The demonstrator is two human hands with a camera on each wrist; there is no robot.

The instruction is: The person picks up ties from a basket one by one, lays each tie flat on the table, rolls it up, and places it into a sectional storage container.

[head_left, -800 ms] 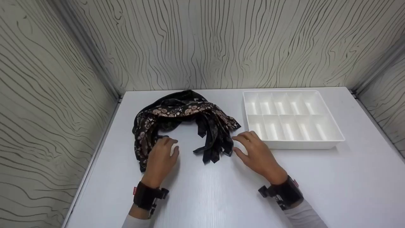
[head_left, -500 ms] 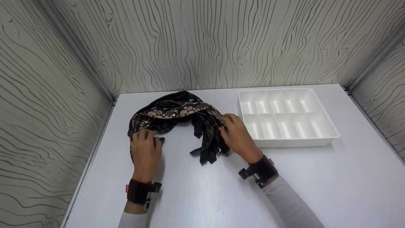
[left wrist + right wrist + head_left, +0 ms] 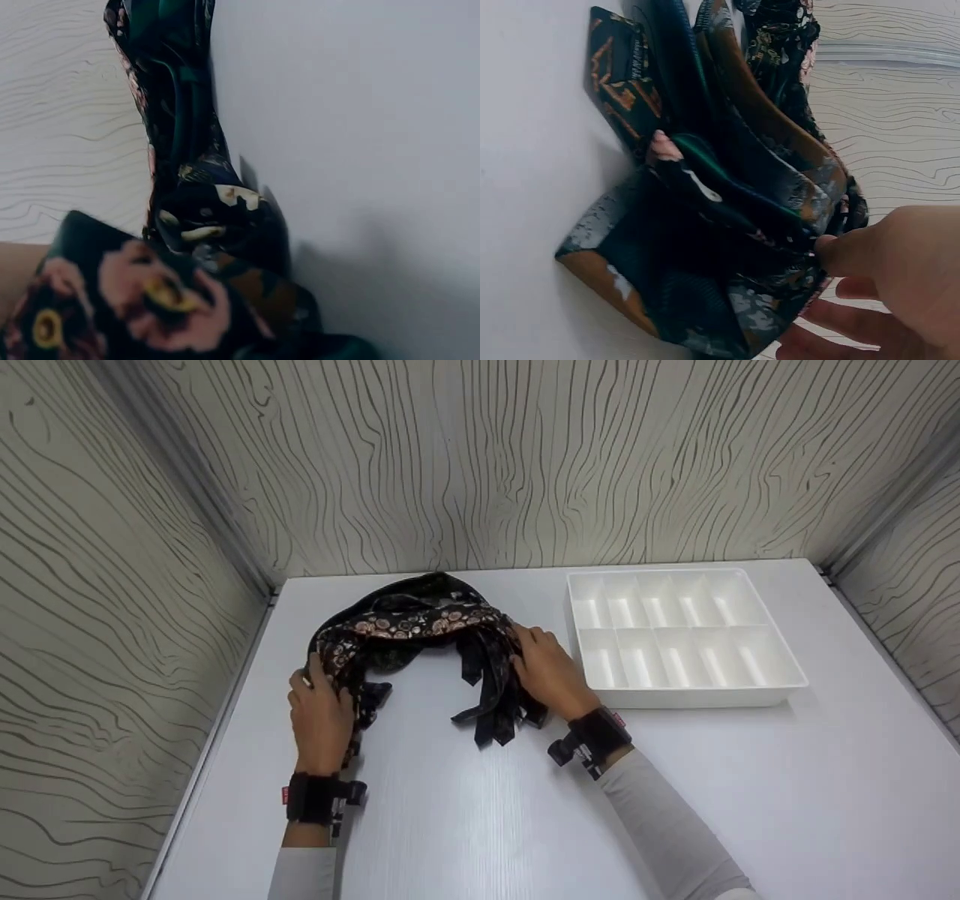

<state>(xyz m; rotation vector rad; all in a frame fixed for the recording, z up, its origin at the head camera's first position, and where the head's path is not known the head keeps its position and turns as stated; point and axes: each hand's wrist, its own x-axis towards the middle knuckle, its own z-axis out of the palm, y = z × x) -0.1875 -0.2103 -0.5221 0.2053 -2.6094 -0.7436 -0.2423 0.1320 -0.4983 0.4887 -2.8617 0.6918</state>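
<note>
A dark scarf (image 3: 420, 622) printed with pink flowers lies in an arch on the white table, its several narrow pointed ends hanging loosely together on the right. The left hand (image 3: 322, 720) grips the arch's left side, and the fabric beneath the palm is partly hidden. Large printed flowers fill the near part of the left wrist view, where only a sliver of that hand shows. On the arch's right side, the right hand (image 3: 551, 671) pinches the scarf. The right wrist view shows its thumb pressed on the folded layers (image 3: 765, 225), with the other fingers behind the cloth.
A white tray (image 3: 686, 697) with several compartments in two rows stands right of the right hand. Wood-grain panels (image 3: 480, 465) rise behind and beside the white table (image 3: 450, 825).
Both hands have moved onto the scarf from in front of it, the left going outward and the right reaching forward and left. They now hold the scarf's two sides.
</note>
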